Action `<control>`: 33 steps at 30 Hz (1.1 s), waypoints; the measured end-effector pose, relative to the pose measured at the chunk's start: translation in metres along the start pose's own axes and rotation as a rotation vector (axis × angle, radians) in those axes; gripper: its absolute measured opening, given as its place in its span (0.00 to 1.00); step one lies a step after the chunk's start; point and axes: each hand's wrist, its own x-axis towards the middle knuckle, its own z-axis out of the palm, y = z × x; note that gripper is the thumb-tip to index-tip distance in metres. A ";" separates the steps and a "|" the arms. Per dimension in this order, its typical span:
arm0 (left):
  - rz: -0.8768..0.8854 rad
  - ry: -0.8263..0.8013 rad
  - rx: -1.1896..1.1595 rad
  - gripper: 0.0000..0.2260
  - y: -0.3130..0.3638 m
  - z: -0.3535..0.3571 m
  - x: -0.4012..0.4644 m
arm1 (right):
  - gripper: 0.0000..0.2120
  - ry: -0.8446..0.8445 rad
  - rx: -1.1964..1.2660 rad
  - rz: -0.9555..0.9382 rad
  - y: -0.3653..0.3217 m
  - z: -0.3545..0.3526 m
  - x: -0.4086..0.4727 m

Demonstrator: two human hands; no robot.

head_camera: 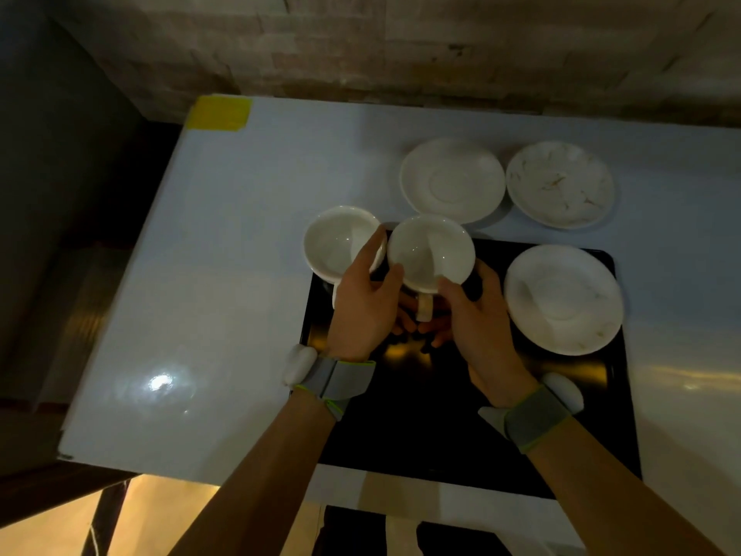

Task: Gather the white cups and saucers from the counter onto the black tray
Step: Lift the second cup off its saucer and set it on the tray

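Above the black tray (473,427), both hands (367,311) cupped, grasping one white cup (431,250)

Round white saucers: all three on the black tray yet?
No, only one round white saucer lies on the black tray; two saucers remain on the counter.

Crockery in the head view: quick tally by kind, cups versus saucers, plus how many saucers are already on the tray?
Cups: 2, the left cup and the right cup, each held in a hand.
Saucers: 3, one saucer on the black tray, a plain saucer on the counter and a marbled saucer on the counter.
Total: 5 pieces, 1 saucer on the black tray.
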 end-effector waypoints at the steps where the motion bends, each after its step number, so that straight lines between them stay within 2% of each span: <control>1: -0.002 0.006 0.004 0.24 0.000 0.000 0.001 | 0.26 -0.008 -0.002 -0.006 0.001 0.000 0.000; 11: -0.052 0.062 0.037 0.25 0.005 0.002 0.002 | 0.27 -0.050 0.053 -0.019 0.008 -0.002 -0.001; 17: -0.066 0.106 0.108 0.22 0.010 0.005 -0.001 | 0.28 -0.087 -0.044 -0.016 0.006 -0.014 0.005; 24: 0.015 0.264 0.291 0.13 0.020 0.002 -0.006 | 0.18 -0.155 -0.202 0.011 -0.026 -0.050 0.015; 27: 0.057 0.257 0.293 0.07 0.032 0.007 0.002 | 0.16 -0.134 -0.253 -0.009 -0.039 -0.067 0.023; 33: 0.107 0.119 0.279 0.07 0.057 0.032 0.028 | 0.17 -0.012 -0.272 -0.089 -0.064 -0.113 0.049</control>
